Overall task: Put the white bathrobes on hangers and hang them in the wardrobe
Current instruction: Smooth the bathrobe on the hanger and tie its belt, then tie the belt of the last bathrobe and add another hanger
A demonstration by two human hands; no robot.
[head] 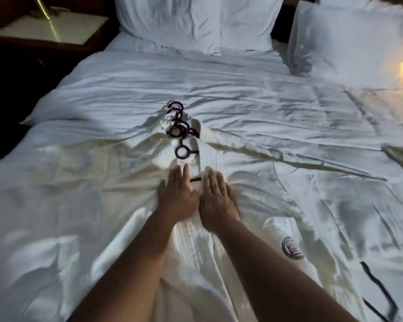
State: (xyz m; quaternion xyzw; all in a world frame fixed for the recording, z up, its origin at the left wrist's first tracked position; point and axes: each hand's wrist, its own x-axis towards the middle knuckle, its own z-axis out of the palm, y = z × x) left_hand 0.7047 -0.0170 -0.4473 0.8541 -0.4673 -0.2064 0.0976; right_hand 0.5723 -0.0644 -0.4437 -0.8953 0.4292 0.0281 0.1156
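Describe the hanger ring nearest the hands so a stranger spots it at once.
On the white bed, a bathrobe lies with dark hanger hooks at its collar. The ring sits just beyond the fingertips of the left hand, alone, apart from the tangled cluster farther up.

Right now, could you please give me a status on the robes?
Left hand and right hand open, flat on robe. Hangers at its collar. Robe on bed, not hung yet.

head cam | looks forward and down over bed [242, 108] | close above both hands | single view
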